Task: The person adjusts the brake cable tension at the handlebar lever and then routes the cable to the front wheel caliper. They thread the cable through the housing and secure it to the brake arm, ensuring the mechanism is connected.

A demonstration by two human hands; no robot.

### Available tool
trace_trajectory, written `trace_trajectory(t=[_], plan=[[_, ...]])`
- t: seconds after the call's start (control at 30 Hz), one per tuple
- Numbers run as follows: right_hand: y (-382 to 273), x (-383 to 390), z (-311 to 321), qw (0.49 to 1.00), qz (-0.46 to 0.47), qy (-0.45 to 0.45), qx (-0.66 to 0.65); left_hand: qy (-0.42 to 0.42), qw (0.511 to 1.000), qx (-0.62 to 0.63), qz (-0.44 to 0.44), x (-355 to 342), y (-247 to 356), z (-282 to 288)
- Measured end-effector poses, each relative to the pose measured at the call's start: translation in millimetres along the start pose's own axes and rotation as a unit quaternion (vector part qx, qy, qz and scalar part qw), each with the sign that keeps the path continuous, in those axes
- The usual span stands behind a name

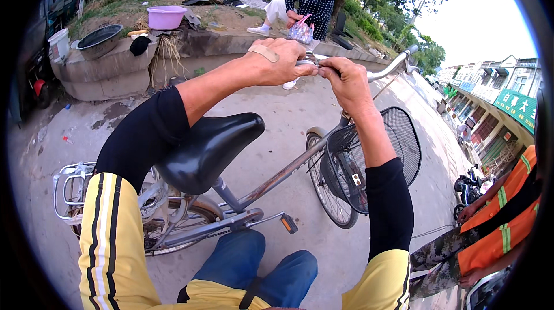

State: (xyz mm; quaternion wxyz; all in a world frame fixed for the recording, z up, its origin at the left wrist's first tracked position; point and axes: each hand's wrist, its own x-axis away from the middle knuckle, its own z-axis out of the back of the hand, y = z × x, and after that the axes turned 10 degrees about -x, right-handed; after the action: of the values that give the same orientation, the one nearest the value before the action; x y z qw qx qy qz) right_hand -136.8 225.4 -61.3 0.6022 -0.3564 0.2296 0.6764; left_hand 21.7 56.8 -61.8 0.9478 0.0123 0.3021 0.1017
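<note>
Above the frame of a bicycle (259, 191), my two hands meet at its silver handlebar (385, 71). My left hand (277, 62), with a tan plaster on its back, is closed around a small shiny metal part (310, 59) at the bar. From the other side my right hand (350, 83) pinches at the same spot, its thumb and fingertips close to my left thumb. My fingers cover most of the part, so its exact kind cannot be made out. The black saddle (210, 148) lies below my left forearm, and the black mesh basket (398, 137) is partly behind my right forearm.
A person in a dotted top (311, 7) sits on the raised ledge (115, 73) ahead, holding a bag. A pink basin (166, 17), a dark tub (100, 41) and a white bucket (59, 44) stand there. At right are people in orange vests (496, 223) near a motorbike (470, 189).
</note>
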Motion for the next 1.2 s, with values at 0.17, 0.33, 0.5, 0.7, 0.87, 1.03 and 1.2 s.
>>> trace_trajectory(t=[0.17,0.33,0.5,0.7,0.87,1.03,1.2], plan=[[-1,0,1,0.996,-0.032,-0.025,-0.080,0.010,1.000,0.003,-0.004,-1,0,-6],[-5,-8,-6,0.996,-0.021,-0.021,-0.079,0.025,1.000,-0.007,-0.016,-1,-5,1],[5,-2,-2,0.999,-0.013,0.003,-0.046,0.047,0.995,0.002,-0.089,-5,4,-13],[7,9,-8,0.991,-0.081,0.064,-0.090,0.107,0.976,0.088,-0.169,-19,-3,-37],[8,17,-12,0.960,-0.177,0.102,-0.194,0.073,0.981,0.082,-0.161,-12,-1,-10],[31,78,-4,0.979,-0.199,0.041,0.021,0.031,0.988,0.104,-0.108,-10,17,-12],[43,93,0,0.936,-0.273,0.036,-0.218,0.065,0.982,0.118,-0.132,-16,19,-24]])
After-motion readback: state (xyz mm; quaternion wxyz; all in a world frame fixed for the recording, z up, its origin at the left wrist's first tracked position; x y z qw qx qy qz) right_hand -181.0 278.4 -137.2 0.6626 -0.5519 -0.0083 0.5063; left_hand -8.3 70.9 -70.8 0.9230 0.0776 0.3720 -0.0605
